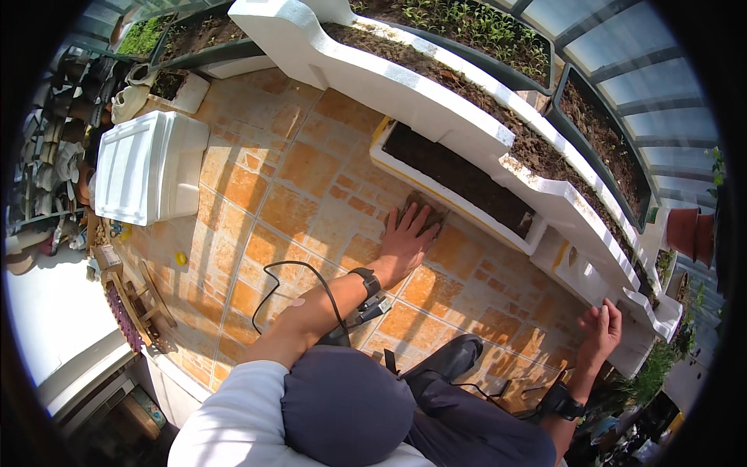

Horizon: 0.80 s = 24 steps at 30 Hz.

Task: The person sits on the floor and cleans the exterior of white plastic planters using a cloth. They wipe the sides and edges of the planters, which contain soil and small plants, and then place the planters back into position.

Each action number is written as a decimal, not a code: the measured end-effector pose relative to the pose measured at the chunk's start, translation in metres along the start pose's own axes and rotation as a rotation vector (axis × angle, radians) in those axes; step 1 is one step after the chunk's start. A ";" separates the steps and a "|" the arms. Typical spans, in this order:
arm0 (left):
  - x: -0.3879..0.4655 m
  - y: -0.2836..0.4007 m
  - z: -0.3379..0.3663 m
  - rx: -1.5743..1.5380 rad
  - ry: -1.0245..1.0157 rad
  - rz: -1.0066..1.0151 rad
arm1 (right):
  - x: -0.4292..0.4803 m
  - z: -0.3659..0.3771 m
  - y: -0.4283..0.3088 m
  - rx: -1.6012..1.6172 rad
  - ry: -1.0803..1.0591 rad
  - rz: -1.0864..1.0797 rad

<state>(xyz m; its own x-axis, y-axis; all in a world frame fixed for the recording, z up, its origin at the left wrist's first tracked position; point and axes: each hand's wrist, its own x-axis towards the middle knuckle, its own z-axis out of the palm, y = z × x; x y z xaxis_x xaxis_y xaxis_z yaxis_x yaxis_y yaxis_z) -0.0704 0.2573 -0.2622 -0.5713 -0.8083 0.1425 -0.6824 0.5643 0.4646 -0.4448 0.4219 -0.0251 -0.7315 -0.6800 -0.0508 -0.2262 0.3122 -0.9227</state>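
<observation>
My left hand (405,239) reaches forward, palm down with fingers spread, over a dark brown patch (429,216) on the tiled floor. Whether that patch is soil or something else is unclear. Just beyond the fingers lies a long white foam planter (379,150) with a yellow stripe, filled with dark soil (461,175). My right hand (601,330) is raised at the right, its fingers partly curled near the white planter wall, and no object shows in it. Each wrist bears a black band. A black cable (292,262) passes over my left forearm.
A tall white foam planter (408,79) curves across the far side, with green troughs (548,70) behind it. White plastic bins (154,166) stand at the left. A yellow round object (181,258) and wooden pieces (154,298) lie on the floor. Reddish pots (690,233) stand at the right.
</observation>
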 end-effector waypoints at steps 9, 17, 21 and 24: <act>-0.053 -0.141 -0.082 0.052 -0.302 0.596 | 0.005 0.012 0.010 0.059 0.044 0.019; -0.019 -0.258 -0.129 0.139 0.260 -0.081 | 0.006 0.027 0.008 -0.050 -0.002 0.015; 0.068 -0.262 -0.098 0.179 0.504 -0.232 | 0.004 0.036 -0.002 -0.163 -0.004 0.008; 0.107 -0.234 -0.081 0.114 0.446 -0.156 | 0.003 0.040 -0.008 -0.165 -0.002 0.008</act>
<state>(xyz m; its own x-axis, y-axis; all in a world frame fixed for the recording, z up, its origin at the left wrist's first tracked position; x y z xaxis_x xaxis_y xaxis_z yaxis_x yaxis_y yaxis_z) 0.0645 0.0251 -0.2850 -0.2237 -0.8640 0.4511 -0.8042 0.4251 0.4155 -0.4192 0.3910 -0.0330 -0.7326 -0.6781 -0.0589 -0.3229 0.4224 -0.8470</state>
